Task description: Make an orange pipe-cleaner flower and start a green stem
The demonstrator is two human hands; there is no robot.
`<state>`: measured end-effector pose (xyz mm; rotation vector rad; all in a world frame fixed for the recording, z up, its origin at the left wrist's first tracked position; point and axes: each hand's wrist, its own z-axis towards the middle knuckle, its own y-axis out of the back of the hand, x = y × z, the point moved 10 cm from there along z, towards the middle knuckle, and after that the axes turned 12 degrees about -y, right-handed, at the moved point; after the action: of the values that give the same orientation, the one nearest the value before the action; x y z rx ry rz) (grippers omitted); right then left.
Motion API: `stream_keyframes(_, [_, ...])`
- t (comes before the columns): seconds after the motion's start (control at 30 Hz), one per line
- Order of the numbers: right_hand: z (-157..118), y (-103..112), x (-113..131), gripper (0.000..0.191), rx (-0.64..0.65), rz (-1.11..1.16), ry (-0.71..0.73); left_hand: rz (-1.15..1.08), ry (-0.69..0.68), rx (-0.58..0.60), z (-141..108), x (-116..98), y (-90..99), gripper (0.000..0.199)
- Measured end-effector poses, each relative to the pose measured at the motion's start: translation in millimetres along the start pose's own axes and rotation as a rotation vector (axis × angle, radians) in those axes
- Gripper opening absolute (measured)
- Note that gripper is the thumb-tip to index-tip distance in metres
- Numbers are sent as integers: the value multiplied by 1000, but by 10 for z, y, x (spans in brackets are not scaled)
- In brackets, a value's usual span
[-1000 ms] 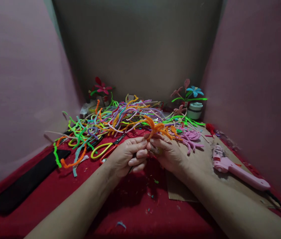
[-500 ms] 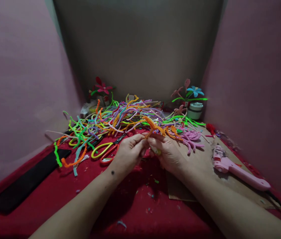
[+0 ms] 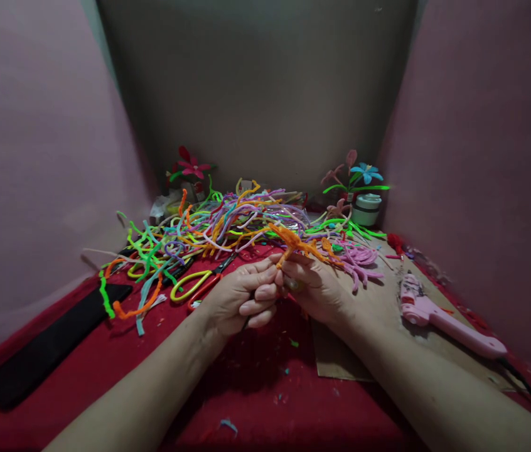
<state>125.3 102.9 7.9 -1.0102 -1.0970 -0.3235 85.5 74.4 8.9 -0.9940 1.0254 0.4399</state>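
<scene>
An orange pipe-cleaner flower (image 3: 290,238) is held up between my two hands, its petals pointing away from me. The fingertips of my left hand (image 3: 249,295) pinch near its base from the left, the other fingers curled below. My right hand (image 3: 315,285) grips it from the right, thumb and forefinger close to the orange stem. Something thin and dark shows beneath my left fingers; I cannot make out what it is. Just left of my left hand lie scissors (image 3: 193,285) with yellow and red handles.
Behind my hands spreads a tangled heap of coloured pipe cleaners (image 3: 232,213). A pink glue gun (image 3: 454,329) rests on cardboard (image 3: 341,364) at right. A long black strip (image 3: 49,345) lies at left. Finished flowers (image 3: 366,172) and a white pot (image 3: 366,209) stand at the back.
My left fingers have opened out somewhat and shifted around the flower's base, now showing beneath it. The orange flower has turned slightly, its petals more spread to the right.
</scene>
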Motion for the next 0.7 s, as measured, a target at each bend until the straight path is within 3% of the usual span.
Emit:
stream_keyframes(0.13, [-1, 73, 24, 7, -83, -8, 37, 273, -30, -78, 6, -37, 62, 16])
stream_keyframes(0.27, [-19, 215, 36, 11, -229, -30, 75, 1018, -346, -295, -60, -423, 174, 17])
stream_keyframes(0.33, [-33, 249, 39, 12, -275, -69, 84, 1322, -497, -325, -116, -550, 94, 12])
stream_keyframes(0.4, [-40, 249, 37, 14, -292, -119, 84, 1465, -549, -298, -128, -562, 40, 11])
stream_keyframes(0.5, [-33, 218, 13, 15, -268, -131, 67, 1375, -522, -306, -113, -567, 75, 12])
stream_keyframes(0.6, [-15, 188, -36, 16, -218, -57, 29, 958, -333, -317, -54, -434, 197, 19])
stream_keyframes(0.7, [-1, 154, -48, 15, -172, -19, 8, 535, -150, -251, -12, -211, 186, 21])
